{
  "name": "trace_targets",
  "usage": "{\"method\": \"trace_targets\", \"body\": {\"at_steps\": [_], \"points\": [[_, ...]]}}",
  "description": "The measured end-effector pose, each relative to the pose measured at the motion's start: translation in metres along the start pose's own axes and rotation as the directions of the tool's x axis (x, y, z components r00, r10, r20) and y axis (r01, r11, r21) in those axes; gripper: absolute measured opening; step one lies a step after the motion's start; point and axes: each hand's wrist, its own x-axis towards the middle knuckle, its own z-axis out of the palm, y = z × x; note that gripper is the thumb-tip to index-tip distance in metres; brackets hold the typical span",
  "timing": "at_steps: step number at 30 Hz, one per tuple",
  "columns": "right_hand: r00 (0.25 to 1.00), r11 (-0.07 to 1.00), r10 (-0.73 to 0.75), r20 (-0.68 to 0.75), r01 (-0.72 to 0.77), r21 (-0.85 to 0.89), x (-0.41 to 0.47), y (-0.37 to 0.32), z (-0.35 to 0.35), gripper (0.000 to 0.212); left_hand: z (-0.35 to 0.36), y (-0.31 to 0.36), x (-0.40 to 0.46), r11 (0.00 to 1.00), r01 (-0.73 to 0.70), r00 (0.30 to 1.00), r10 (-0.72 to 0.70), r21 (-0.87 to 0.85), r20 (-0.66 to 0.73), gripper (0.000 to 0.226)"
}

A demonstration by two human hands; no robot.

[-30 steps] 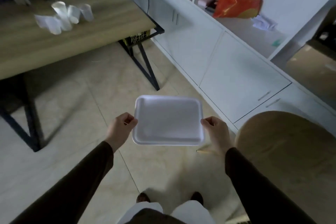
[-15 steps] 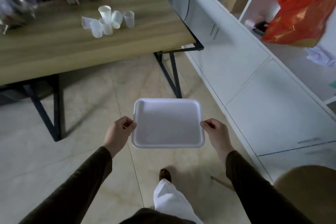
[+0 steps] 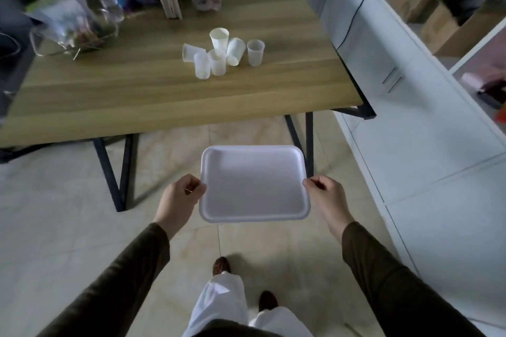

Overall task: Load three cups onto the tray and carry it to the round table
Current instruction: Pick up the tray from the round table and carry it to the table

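Head view: white tray (image 3: 253,183), empty, being held level over the floor, left hand (image 3: 180,197) and right hand (image 3: 327,194) each clamping a side rim. Cups (image 3: 221,53) are sitting clustered on the wooden worktop (image 3: 137,96) ahead, some tipped. Loading and carrying are both waiting; nothing is loaded.

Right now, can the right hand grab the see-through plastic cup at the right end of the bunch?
Probably not yet. The right hand is gripping the empty white foam tray, and the see-through plastic cup stands well back on the wooden table, with floor in between.
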Motion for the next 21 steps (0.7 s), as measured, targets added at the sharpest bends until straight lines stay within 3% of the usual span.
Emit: {"method": "trace_targets", "body": {"at_steps": [15,21], "points": [[0.998,0.996,-0.05,-0.035,0.053,0.066,0.13,-0.109,0.062,0.02,-0.056,0.03,0.169,0.997,-0.038,0.999,0.038,-0.07,-0.007,0.022],[0.996,0.994,-0.093,-0.001,0.093,0.056,0.2,-0.145,0.077,0.026,-0.068,0.047,0.227,0.997,0.008,0.999,-0.012,-0.078,-0.053,0.019]]}}
